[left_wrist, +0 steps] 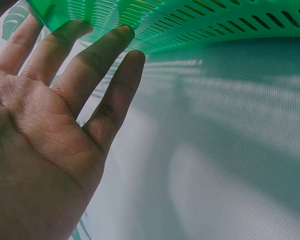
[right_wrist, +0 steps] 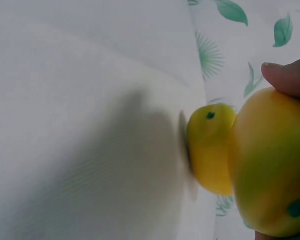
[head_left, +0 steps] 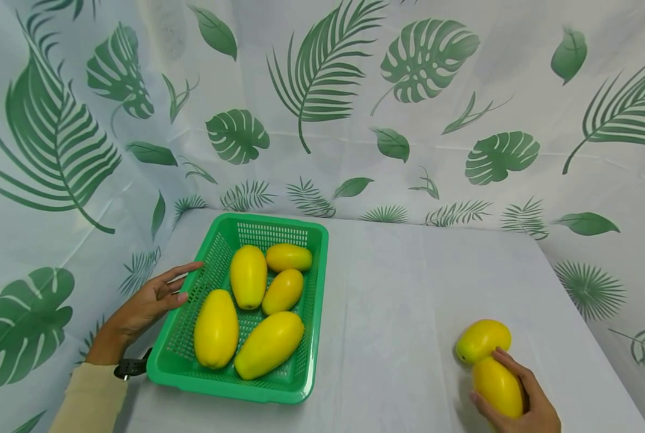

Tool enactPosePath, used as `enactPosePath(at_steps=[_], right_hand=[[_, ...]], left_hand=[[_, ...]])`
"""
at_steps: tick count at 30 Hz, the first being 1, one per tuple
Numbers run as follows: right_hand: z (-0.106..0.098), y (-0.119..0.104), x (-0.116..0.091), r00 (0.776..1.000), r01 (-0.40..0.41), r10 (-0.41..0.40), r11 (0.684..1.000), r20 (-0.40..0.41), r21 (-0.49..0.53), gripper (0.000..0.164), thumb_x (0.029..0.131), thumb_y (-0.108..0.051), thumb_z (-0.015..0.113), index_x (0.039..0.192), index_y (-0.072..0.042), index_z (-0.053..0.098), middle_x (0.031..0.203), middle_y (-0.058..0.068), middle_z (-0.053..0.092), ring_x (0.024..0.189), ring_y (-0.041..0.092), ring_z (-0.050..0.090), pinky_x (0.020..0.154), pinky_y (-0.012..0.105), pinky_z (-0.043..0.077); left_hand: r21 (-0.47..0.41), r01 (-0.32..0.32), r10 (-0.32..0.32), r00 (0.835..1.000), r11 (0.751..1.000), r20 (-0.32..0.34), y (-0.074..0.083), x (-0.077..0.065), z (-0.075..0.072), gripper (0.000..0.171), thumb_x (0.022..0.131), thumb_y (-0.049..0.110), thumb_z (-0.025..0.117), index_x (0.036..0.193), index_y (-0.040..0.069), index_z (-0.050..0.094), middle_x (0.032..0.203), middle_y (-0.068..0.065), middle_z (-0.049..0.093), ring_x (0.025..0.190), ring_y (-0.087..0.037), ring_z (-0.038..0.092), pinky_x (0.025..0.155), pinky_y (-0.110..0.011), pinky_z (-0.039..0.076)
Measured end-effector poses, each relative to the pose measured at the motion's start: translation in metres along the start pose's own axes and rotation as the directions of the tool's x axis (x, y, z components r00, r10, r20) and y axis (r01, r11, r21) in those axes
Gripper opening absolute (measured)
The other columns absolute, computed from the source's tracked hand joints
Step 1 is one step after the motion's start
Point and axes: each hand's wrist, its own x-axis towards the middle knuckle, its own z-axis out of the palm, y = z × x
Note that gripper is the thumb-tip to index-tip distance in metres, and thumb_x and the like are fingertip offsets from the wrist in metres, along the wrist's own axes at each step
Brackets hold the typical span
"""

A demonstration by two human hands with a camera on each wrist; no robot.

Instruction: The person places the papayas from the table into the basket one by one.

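Note:
My right hand point(head_left: 533, 403) grips a smooth yellow fruit point(head_left: 497, 385), shaped like a papaya or mango, between thumb and fingers. Just beyond it a second yellow fruit point(head_left: 483, 341) lies on the white table, and the two overlap in the head view. The right wrist view shows the held fruit point(right_wrist: 272, 160) close up, with a dark green spot at one end. At the left side of a green plastic basket point(head_left: 323, 288), my left hand point(head_left: 151, 304) has its fingers extended against the slotted wall point(left_wrist: 190, 22). Several yellow fruits point(head_left: 248, 276) lie inside the basket.
White cloth point(head_left: 387, 313) covers the table between the basket and the right-hand fruits. A white curtain point(head_left: 344, 168) printed with green leaves closes off the back and both sides. A dark wristband point(head_left: 132, 368) sits on my left wrist, close to the basket.

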Motion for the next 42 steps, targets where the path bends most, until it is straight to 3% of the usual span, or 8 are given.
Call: enactPosePath(at_steps=[7, 13, 18, 21, 23, 28, 31, 42], right_hand=[[-0.002, -0.025, -0.003, 0.992, 0.127, -0.124, 0.988, -0.039, 0.089, 0.086, 0.079, -0.021, 0.097, 0.154, -0.031, 0.055, 0.156, -0.023, 0.055, 0.119, -0.026, 0.040, 0.092, -0.005, 0.031], [-0.004, -0.043, 0.000, 0.985, 0.173, -0.170, 0.980, -0.037, 0.097, 0.087, 0.079, -0.019, 0.097, 0.154, -0.033, 0.055, 0.156, -0.022, 0.055, 0.125, -0.027, 0.039, 0.095, -0.005, 0.031], [-0.004, -0.058, 0.002, 0.973, 0.230, -0.230, 0.966, -0.016, 0.117, 0.088, 0.080, -0.018, 0.096, 0.154, -0.036, 0.054, 0.160, -0.020, 0.052, 0.134, -0.022, 0.038, 0.099, -0.004, 0.030], [-0.003, -0.069, 0.004, 0.959, 0.283, -0.284, 0.951, -0.003, 0.122, 0.087, 0.081, -0.017, 0.096, 0.155, -0.037, 0.053, 0.162, -0.018, 0.049, 0.137, -0.021, 0.039, 0.102, -0.003, 0.031], [-0.003, -0.077, 0.005, 0.950, 0.310, -0.313, 0.942, 0.005, 0.124, 0.087, 0.081, -0.018, 0.096, 0.154, -0.038, 0.053, 0.163, -0.018, 0.049, 0.137, -0.020, 0.040, 0.104, -0.002, 0.031], [0.000, -0.095, 0.007, 0.942, 0.331, -0.336, 0.938, 0.028, 0.108, 0.084, 0.082, -0.023, 0.096, 0.152, -0.042, 0.054, 0.162, -0.021, 0.048, 0.134, -0.019, 0.042, 0.102, 0.000, 0.034], [0.003, -0.104, 0.010, 0.932, 0.355, -0.362, 0.927, 0.036, 0.125, 0.084, 0.080, -0.022, 0.097, 0.151, -0.041, 0.055, 0.161, -0.020, 0.050, 0.133, -0.016, 0.044, 0.100, 0.002, 0.036], [0.021, -0.134, 0.023, 0.814, 0.547, -0.579, 0.789, 0.043, 0.282, 0.085, 0.077, -0.003, 0.095, 0.151, -0.026, 0.059, 0.161, -0.006, 0.055, 0.140, -0.007, 0.050, 0.103, 0.008, 0.043]], left_hand=[[-0.001, 0.000, 0.000, 1.000, 1.000, -0.002, -0.001, -0.001, 0.000, 0.061, 0.110, 0.008, 0.052, 0.168, 0.018, 0.034, 0.174, 0.008, 0.032, 0.159, -0.057, 0.002, 0.104, -0.015, 0.045], [0.007, 0.009, -0.009, 1.000, 1.000, -0.001, 0.000, -0.001, -0.001, 0.061, 0.111, 0.009, 0.052, 0.168, 0.019, 0.034, 0.175, 0.002, 0.031, 0.161, -0.051, 0.007, 0.105, -0.016, 0.045], [0.022, 0.003, -0.003, 1.000, 1.000, 0.000, 0.000, -0.001, -0.001, 0.061, 0.111, 0.009, 0.052, 0.168, 0.020, 0.035, 0.175, -0.005, 0.031, 0.158, -0.021, 0.027, 0.105, -0.018, 0.047], [0.017, 0.002, -0.002, 1.000, 1.000, 0.000, 0.001, 0.000, -0.001, 0.060, 0.111, 0.010, 0.053, 0.168, 0.019, 0.035, 0.175, -0.007, 0.030, 0.152, -0.006, 0.030, 0.105, -0.018, 0.047], [0.014, 0.005, -0.005, 1.000, 1.000, -0.001, 0.001, 0.000, -0.001, 0.060, 0.111, 0.010, 0.053, 0.168, 0.019, 0.035, 0.175, -0.008, 0.030, 0.152, -0.009, 0.030, 0.105, -0.018, 0.046], [0.022, 0.007, -0.006, 1.000, 1.000, -0.004, 0.002, 0.001, -0.001, 0.060, 0.111, 0.010, 0.053, 0.167, 0.019, 0.036, 0.175, -0.008, 0.029, 0.160, -0.041, 0.020, 0.105, -0.017, 0.046], [0.021, 0.003, -0.003, 1.000, 1.000, -0.004, 0.002, 0.001, -0.001, 0.060, 0.110, 0.009, 0.054, 0.167, 0.019, 0.036, 0.175, -0.006, 0.030, 0.161, -0.051, 0.009, 0.105, -0.016, 0.044], [0.018, 0.002, -0.002, 1.000, 1.000, -0.006, 0.003, 0.000, -0.001, 0.060, 0.110, 0.009, 0.054, 0.167, 0.018, 0.036, 0.175, -0.005, 0.029, 0.160, -0.053, 0.009, 0.105, -0.017, 0.045]])
